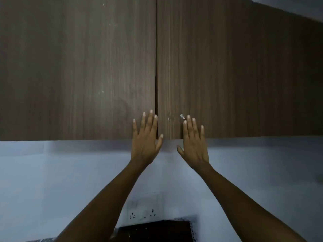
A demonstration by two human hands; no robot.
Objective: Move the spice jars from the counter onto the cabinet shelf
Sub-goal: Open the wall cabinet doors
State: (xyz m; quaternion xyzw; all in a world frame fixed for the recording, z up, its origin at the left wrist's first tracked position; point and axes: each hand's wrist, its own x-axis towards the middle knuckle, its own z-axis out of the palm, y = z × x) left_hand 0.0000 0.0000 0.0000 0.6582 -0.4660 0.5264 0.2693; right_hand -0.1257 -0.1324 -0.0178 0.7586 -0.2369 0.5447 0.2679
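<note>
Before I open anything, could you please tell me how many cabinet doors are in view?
2: the left door behind the left hand, the right door behind the right hand.

Both arms are raised and extended forward and upward. The left forearm (108, 198) enters from the lower left and the right forearm (244, 198) from the lower right, converging toward the centre. The left hand (146, 138) is flat, back toward the camera, with its fingers (150, 119) straight, slightly spread and pointing up, and its thumb angled out to the right. The right hand (194, 144) mirrors this pose, thumb angled out to the left. The hands are roughly level, near each other but apart.
</note>
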